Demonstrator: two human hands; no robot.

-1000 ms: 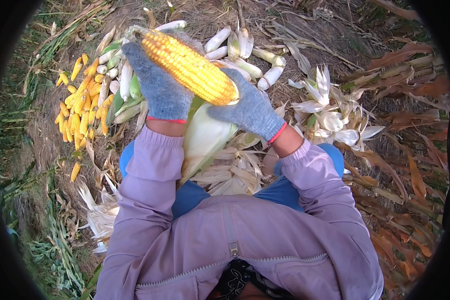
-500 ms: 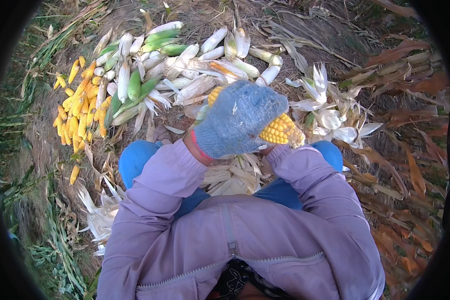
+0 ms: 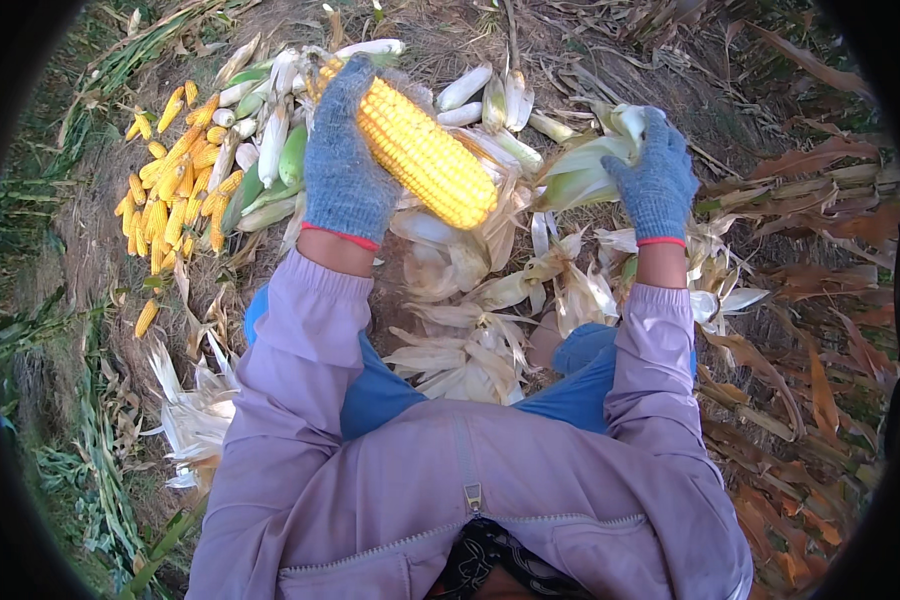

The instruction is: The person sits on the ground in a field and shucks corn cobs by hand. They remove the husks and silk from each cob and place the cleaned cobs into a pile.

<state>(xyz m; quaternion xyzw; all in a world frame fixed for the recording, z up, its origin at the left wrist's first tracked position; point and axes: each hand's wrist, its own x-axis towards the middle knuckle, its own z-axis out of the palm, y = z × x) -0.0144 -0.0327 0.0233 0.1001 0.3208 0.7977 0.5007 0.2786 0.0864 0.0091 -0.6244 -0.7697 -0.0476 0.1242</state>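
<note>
My left hand (image 3: 348, 160), in a grey-blue knitted glove, is closed round one end of a bare yellow corn cob (image 3: 425, 150), which slants down to the right. On the right, my right hand (image 3: 655, 170), gloved alike, grips a pale green-white corn husk (image 3: 590, 165) by its upper end. The husk hangs apart from the cob, its leaves spreading to the left. Beyond my left hand lie unhusked ears (image 3: 273, 140), some white and some green, partly hidden by hand and cob.
A pile of husked yellow cobs (image 3: 175, 195) lies at the left, with a single cob (image 3: 146, 318) nearer me. Stripped husks (image 3: 465, 350) are heaped between my knees, and more husks (image 3: 195, 410) lie at the near left. Dry brown stalks (image 3: 810, 300) line the right side.
My hands, close together over the cob before, have moved apart. The left has carried the bared cob up and left; the right has drawn the husk away to the right.
</note>
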